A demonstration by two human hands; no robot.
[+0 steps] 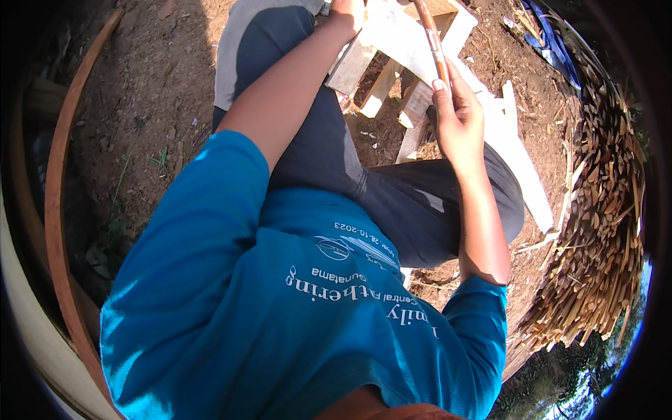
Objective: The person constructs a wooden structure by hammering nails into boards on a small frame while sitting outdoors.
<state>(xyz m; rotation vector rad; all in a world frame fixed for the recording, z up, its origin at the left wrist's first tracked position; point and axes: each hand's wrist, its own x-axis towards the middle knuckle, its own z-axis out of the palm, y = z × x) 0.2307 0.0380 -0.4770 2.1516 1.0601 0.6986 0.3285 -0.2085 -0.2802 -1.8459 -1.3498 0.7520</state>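
Note:
My right hand (460, 119) is closed, its thumb and fingers pinching the lower end of a slim, glossy brown rod (429, 35). The rod slants up past the picture's top edge, so its far end is out of sight. My left hand (346, 15) is at the top edge beside a sunlit wooden frame (383, 87), with its fingers cut off by the picture's rim. Pale boards and short blocks make up this frame, which stands between my legs. Glare washes out much of its top surface.
A large bundle of thin split sticks (595, 231) lies along the right side. Blue cloth or plastic (553, 45) is at the upper right. A long curved brown strip (59, 189) runs down the left. Bare soil (161, 84) with scattered chips surrounds my legs.

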